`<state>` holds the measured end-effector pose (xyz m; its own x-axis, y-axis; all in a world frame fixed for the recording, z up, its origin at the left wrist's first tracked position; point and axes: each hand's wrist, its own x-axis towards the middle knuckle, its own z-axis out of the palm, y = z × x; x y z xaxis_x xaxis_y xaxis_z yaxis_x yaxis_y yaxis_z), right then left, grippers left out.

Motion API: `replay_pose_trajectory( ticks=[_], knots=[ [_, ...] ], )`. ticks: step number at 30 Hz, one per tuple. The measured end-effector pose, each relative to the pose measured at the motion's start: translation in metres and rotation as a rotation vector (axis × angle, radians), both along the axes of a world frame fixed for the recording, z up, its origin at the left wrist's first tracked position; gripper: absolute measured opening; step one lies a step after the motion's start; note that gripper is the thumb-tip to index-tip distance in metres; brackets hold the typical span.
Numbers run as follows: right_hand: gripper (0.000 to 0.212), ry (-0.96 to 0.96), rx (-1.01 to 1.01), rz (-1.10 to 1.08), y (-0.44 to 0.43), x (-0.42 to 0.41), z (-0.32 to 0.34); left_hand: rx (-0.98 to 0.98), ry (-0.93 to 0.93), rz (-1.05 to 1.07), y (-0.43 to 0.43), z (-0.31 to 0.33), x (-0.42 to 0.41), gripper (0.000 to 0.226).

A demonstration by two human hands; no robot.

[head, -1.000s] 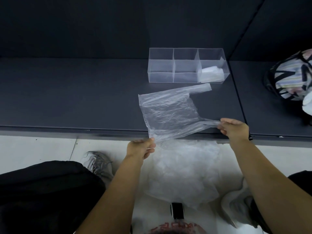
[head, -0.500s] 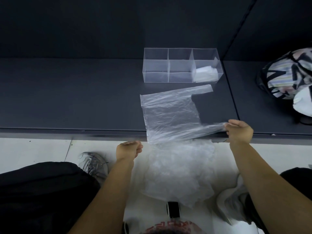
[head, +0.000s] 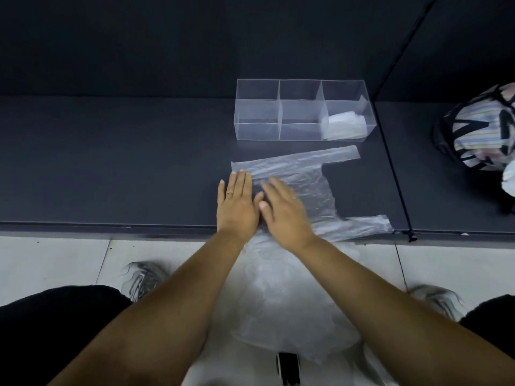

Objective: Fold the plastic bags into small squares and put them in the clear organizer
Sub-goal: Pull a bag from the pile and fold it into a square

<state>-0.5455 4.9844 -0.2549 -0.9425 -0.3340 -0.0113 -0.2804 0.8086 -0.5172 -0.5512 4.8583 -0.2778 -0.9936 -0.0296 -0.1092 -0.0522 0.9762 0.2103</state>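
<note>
Two hands pressed a plastic bag [head: 303,179] flat on the dark shelf [head: 111,162], the left hand [head: 237,207] at its edge, the right hand [head: 284,213] just beside it, fingers straight. Its handles [head: 362,225] trailed right of the right hand; the clear organizer [head: 257,107] stood beyond both hands, one folded bag [head: 345,126] inside. Smoothing seemed under way; a first fold would likely need trapped air pushed out.

My left grip [head: 237,207] and right grip [head: 284,213] lie flat over the plastic bag [head: 306,176], hiding its near-left corner. The right grip is blurred. My forearms cover part of the heap of loose bags [head: 284,296] behind both grips. Far right of my right grip, a patterned bag [head: 485,129] is cut off by the edge. The folded plastic [head: 344,126] in the clear organizer [head: 257,126] is too hazy to count.
</note>
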Motion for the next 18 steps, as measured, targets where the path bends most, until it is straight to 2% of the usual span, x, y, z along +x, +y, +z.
replay_pose_trajectory(
  ticks=[2, 3, 6, 9, 14, 16, 18],
  knots=[
    [0.053, -0.030, 0.066, 0.058, -0.014, -0.009, -0.013, -0.182, -0.079, -0.094, -0.008, -0.014, -0.007, 0.064],
    [0.056, -0.041, 0.110, 0.064, -0.013, -0.013, -0.020, -0.207, -0.091, -0.113, -0.013, -0.021, -0.008, 0.066],
    [0.067, -0.044, 0.312, 0.027, 0.014, -0.025, -0.043, -0.154, -0.050, -0.109, -0.022, -0.032, -0.006, 0.075],
    [0.069, -0.036, 0.441, -0.137, 0.059, -0.040, -0.052, -0.151, -0.011, -0.134, -0.025, -0.035, -0.008, 0.083],
    [0.071, -0.072, 0.477, -0.588, 0.123, -0.053, -0.043, -0.124, 0.011, -0.204, -0.031, -0.035, -0.028, 0.082],
    [0.070, 0.003, 0.457, -0.587, 0.116, -0.060, -0.036, -0.123, 0.011, -0.245, -0.033, -0.033, -0.036, 0.080],
    [0.067, 0.062, 0.356, -0.414, 0.090, -0.072, -0.031, -0.124, 0.012, -0.271, -0.035, -0.032, -0.040, 0.079]
  ],
)
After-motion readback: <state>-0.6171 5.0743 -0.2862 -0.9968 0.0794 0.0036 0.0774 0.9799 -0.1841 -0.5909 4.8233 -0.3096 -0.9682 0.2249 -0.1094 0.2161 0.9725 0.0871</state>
